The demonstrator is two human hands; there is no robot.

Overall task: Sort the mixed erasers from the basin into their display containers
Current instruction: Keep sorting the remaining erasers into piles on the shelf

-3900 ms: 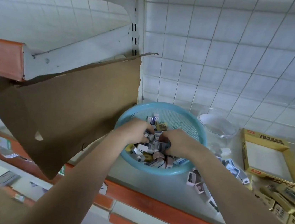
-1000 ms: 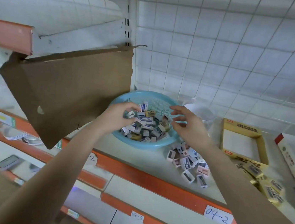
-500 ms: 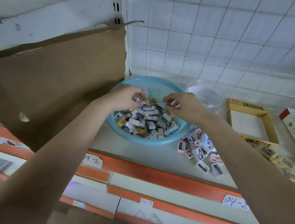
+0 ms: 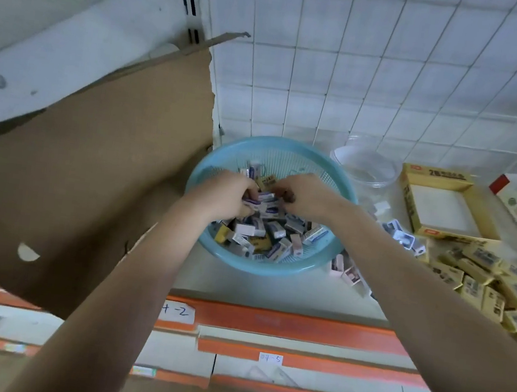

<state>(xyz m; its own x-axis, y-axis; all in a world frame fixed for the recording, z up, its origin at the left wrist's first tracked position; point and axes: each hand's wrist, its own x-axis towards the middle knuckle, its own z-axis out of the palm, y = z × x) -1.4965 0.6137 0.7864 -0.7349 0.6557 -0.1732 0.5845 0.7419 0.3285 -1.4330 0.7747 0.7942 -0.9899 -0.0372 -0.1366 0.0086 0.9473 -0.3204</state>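
Erasers [image 4: 265,239] filled the blue basin [image 4: 274,271], with a yellow display box [image 4: 409,201] at its three o'clock. The left hand [image 4: 228,192] clutched several; whether the curled right hand [image 4: 307,195] grasped anything was unclear.

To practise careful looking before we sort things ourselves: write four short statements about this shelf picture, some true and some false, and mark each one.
1. Both the left hand and the right hand reach into the blue basin. True.
2. The yellow display box is full of erasers. False: it is empty; yellow erasers lie piled beside it.
3. The clear round container stands left of the basin. False: it stands behind it, to the right.
4. A brown cardboard sheet is left of the basin. True.
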